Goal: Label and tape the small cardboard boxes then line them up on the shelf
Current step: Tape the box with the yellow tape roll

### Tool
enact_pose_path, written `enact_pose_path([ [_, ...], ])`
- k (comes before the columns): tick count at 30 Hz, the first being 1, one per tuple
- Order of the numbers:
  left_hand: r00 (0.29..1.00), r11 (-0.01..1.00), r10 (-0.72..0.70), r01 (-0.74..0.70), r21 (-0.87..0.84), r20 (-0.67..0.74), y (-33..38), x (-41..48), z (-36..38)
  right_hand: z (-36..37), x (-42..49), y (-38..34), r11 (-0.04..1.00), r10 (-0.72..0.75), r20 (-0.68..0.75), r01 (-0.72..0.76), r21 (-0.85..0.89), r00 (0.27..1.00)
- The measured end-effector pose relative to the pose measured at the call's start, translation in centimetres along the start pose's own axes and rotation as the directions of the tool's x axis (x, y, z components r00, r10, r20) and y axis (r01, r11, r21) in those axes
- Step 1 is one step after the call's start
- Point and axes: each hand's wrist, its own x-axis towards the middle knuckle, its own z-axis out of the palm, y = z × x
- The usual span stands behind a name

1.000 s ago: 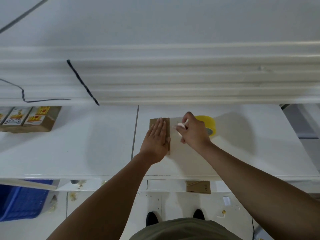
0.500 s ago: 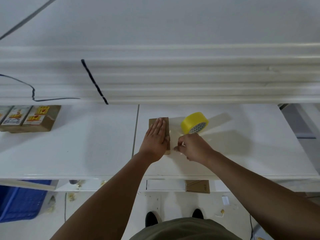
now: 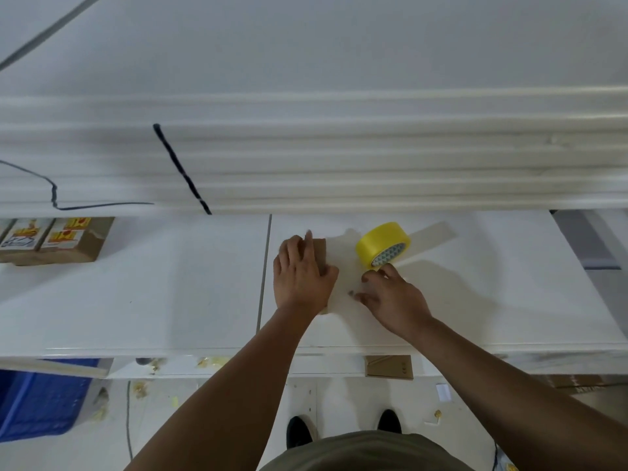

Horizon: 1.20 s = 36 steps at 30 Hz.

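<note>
Right hand (image 3: pixel 390 297) came off the tape roll (image 3: pixel 382 244) and dropped lower in frame, fingers spread just right of the box (image 3: pixel 319 248). Roll was uncovered, centre-right.

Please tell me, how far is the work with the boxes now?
Done: at least two labelled boxes stand side by side at the far left of the shelf. In hand: the left hand presses on another box; the right hand is beside the yellow tape roll. Left: finishing this box and lining it up.
</note>
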Motion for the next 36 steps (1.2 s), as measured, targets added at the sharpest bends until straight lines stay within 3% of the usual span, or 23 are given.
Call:
enact_pose_path([
  [3, 0.978, 0.988, -0.147, 0.151, -0.015, 0.145, 0.5, 1.5, 0.2, 0.3, -0.5, 0.4, 1.000, -0.015, 0.016, 0.015, 0.010, 1.000],
  [7, 0.982, 0.989, -0.140, 0.133, 0.063, 0.125, 0.6, 1.8, 0.4, 0.8, -0.8, 0.8, 0.998, -0.020, 0.031, 0.019, 0.053, 0.999],
  [12, 0.959, 0.979, -0.196, 0.180, 0.095, 0.204, 0.7, 2.7, 0.7, 1.3, -0.9, 0.9, 0.997, -0.016, -0.069, 0.021, 0.069, 0.997],
  [16, 0.967, 0.983, -0.159, 0.137, 0.123, 0.198, 0.7, 2.3, 0.7, 1.5, -0.8, 1.1, 0.994, -0.029, -0.084, 0.038, 0.100, 0.996],
  [18, 0.955, 0.981, -0.193, 0.185, 0.058, 0.224, 0.7, 2.5, 0.1, 1.5, -0.8, 1.4, 0.992, -0.025, -0.071, 0.033, 0.119, 0.997],
  [20, 0.931, 0.955, -0.235, 0.275, -0.113, 0.280, 0.3, 3.2, -0.9, 1.5, -0.7, 1.6, 0.991, -0.017, -0.041, 0.022, 0.132, 0.999],
  [21, 0.916, 0.893, -0.252, 0.345, -0.289, 0.313, -0.3, 3.4, -1.7, 1.4, -0.7, 1.7, 0.990, -0.010, -0.020, 0.012, 0.140, 1.000],
  [22, 0.910, 0.760, -0.260, 0.398, -0.514, 0.322, -1.1, 3.4, -2.4, 1.4, -0.6, 1.7, 0.989, -0.001, -0.004, 0.002, 0.149, 1.000],
  [23, 0.915, 0.553, -0.284, 0.399, -0.731, 0.285, -2.0, 2.8, -3.1, 1.3, -0.5, 1.7, 0.987, 0.009, 0.007, -0.010, 0.158, 1.000],
  [24, 0.918, 0.429, -0.347, 0.338, -0.838, 0.192, -2.9, 1.6, -3.7, 1.1, -0.6, 1.6, 0.985, 0.023, 0.011, -0.024, 0.174, 1.000],
  [25, 0.918, 0.428, -0.389, 0.256, -0.867, 0.079, -3.9, 0.2, -4.1, 0.9, -0.7, 1.5, 0.980, 0.032, -0.005, -0.030, 0.199, 0.999],
  [27, 0.965, 0.699, -0.258, 0.146, -0.700, -0.056, -5.7, -2.6, -3.6, 0.4, -0.9, 1.2, 0.968, 0.009, -0.121, 0.022, 0.251, 0.993],
  [29, 0.995, 0.847, -0.090, 0.103, -0.521, 0.051, -6.5, -4.4, -2.5, -0.3, -0.6, 0.9, 0.955, -0.034, -0.245, 0.104, 0.279, 0.969],
  [31, 0.991, 0.890, -0.057, 0.106, -0.443, 0.122, -6.6, -5.1, -1.5, -1.1, 0.1, 0.5, 0.944, -0.055, -0.266, 0.136, 0.299, 0.962],
  [36, 0.988, 0.927, -0.071, 0.115, -0.357, 0.135, -4.6, -3.5, -1.2, -1.5, 0.5, -0.2, 0.937, -0.081, -0.209, 0.146, 0.316, 0.975],
])
